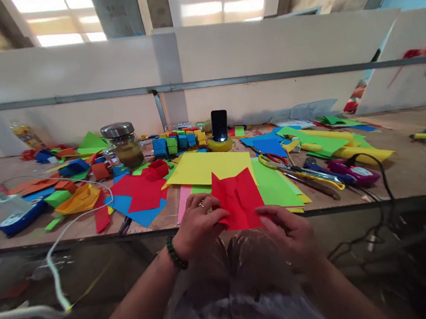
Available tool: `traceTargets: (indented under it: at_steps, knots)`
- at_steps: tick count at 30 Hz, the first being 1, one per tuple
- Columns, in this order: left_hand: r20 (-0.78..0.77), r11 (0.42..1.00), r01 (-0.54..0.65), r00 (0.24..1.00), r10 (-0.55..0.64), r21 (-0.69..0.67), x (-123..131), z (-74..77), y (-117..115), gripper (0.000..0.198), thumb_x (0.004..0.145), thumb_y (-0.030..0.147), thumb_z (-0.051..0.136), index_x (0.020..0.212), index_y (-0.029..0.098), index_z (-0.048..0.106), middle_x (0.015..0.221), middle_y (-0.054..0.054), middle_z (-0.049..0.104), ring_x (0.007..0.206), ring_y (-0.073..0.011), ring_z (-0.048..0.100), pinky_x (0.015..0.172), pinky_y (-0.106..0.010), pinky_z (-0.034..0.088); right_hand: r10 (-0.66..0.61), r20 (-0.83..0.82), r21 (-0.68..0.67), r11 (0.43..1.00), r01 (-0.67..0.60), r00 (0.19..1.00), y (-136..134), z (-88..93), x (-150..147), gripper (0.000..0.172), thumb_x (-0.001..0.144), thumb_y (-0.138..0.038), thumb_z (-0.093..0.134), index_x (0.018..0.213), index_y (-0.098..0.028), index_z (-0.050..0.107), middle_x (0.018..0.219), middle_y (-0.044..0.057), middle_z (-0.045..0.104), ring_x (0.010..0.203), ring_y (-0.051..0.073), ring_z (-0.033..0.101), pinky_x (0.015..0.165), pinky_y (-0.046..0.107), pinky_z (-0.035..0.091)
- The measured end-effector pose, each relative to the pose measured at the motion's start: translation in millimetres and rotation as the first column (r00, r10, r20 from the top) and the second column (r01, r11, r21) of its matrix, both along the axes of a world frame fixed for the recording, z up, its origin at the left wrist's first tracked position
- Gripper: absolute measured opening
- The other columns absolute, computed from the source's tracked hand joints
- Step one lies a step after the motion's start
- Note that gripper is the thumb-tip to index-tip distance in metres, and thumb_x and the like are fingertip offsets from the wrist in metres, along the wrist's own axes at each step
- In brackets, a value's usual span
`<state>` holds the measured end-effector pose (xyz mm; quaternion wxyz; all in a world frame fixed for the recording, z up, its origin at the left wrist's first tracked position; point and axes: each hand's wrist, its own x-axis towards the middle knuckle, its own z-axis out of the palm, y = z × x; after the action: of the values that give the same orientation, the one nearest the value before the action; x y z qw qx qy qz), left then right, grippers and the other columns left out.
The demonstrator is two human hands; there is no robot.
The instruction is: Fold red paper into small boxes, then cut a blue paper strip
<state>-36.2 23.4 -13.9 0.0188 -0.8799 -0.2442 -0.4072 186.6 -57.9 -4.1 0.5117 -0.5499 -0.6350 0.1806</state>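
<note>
A partly folded red paper sheet (239, 197) is held up over the near edge of the workbench (408, 174). My left hand (198, 226), with a ring and a dark bead bracelet, pinches its lower left edge. My right hand (286, 228) grips its lower right corner with closed fingers. Just behind the red sheet lie a yellow sheet (208, 167) and a green sheet (274, 183), flat on the bench.
Coloured paper sheets and folded paper boxes (175, 143) litter the bench. A glass jar (123, 144) stands at the left, a phone on a yellow stand (219, 131) in the middle. Scissors (274, 159), a cutter and a purple glue gun (353, 172) with its cable lie at the right.
</note>
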Motion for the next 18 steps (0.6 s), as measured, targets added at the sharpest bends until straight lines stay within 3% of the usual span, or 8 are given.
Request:
traceTargets:
  at_steps: [3, 6, 8, 12, 16, 18]
  knots:
    - [0.051, 0.997, 0.025, 0.998, -0.021, -0.076, -7.8, -11.9, -3.7, 0.017, 0.082, 0.015, 0.061, 0.091, 0.024, 0.073, 0.097, -0.006, 0.064, 0.092, -0.0202, 0.055, 0.084, -0.038, 0.037, 0.182, -0.059, -0.19, 0.963, -0.19, 0.981, -6.9, -10.7, 5.9, 0.051, 0.065, -0.034, 0.081, 0.112, -0.018, 0.067, 0.095, 0.008, 0.075, 0.077, 0.021, 0.071, 0.069, 0.029, 0.059]
    - [0.068, 0.99, 0.073, 0.996, -0.065, -0.119, -11.3, -18.9, -6.5, 0.027, 0.08, 0.006, 0.055, 0.085, 0.023, 0.075, 0.093, -0.007, 0.065, 0.086, -0.0183, 0.056, 0.078, -0.036, 0.041, 0.277, -0.111, -0.276, 0.914, -0.297, 0.955, -2.6, -23.8, 10.8, 0.071, 0.071, -0.027, 0.077, 0.137, -0.022, 0.053, 0.109, 0.009, 0.072, 0.074, 0.018, 0.071, 0.065, 0.027, 0.059]
    - [0.091, 0.979, 0.116, 0.991, -0.102, -0.166, -12.5, -20.6, -8.9, 0.03, 0.078, 0.005, 0.054, 0.084, 0.023, 0.076, 0.093, -0.007, 0.065, 0.085, -0.018, 0.058, 0.075, -0.034, 0.044, 0.279, -0.114, -0.22, 0.929, -0.298, 0.954, 5.7, -30.6, 14.5, 0.066, 0.073, -0.022, 0.072, 0.137, -0.024, 0.055, 0.12, 0.009, 0.069, 0.088, 0.019, 0.071, 0.072, 0.029, 0.059]
    - [0.226, 0.904, 0.219, 0.964, -0.142, -0.368, -17.1, -19.9, -16.3, 0.022, 0.081, 0.01, 0.058, 0.09, 0.02, 0.076, 0.099, -0.01, 0.067, 0.092, -0.0185, 0.064, 0.08, -0.032, 0.052, 0.321, -0.095, -0.164, 0.929, -0.333, 0.942, 19.4, -32.5, 18.8, 0.032, 0.07, -0.021, 0.073, 0.101, -0.023, 0.078, 0.097, 0.006, 0.076, 0.088, 0.023, 0.07, 0.082, 0.036, 0.057]
    - [0.316, 0.825, 0.289, 0.938, -0.143, -0.486, -23.2, -16.5, -24.3, 0.026, 0.084, 0.017, 0.061, 0.107, 0.021, 0.073, 0.116, -0.013, 0.067, 0.109, -0.0223, 0.063, 0.092, -0.035, 0.051, 0.379, -0.135, -0.083, 0.916, -0.392, 0.915, 13.2, -27.3, 11.2, 0.019, 0.075, -0.024, 0.068, 0.09, -0.027, 0.08, 0.1, 0.006, 0.075, 0.09, 0.021, 0.07, 0.084, 0.035, 0.055]
    - [0.311, 0.791, 0.335, 0.931, -0.193, -0.512, -26.1, -14.7, -28.0, 0.02, 0.086, 0.024, 0.063, 0.102, 0.021, 0.076, 0.114, -0.014, 0.068, 0.107, -0.023, 0.064, 0.092, -0.036, 0.051, 0.391, -0.185, -0.024, 0.915, -0.402, 0.901, 4.1, -25.7, 5.8, 0.014, 0.076, -0.027, 0.07, 0.086, -0.027, 0.08, 0.103, 0.007, 0.074, 0.092, 0.021, 0.069, 0.082, 0.034, 0.055]
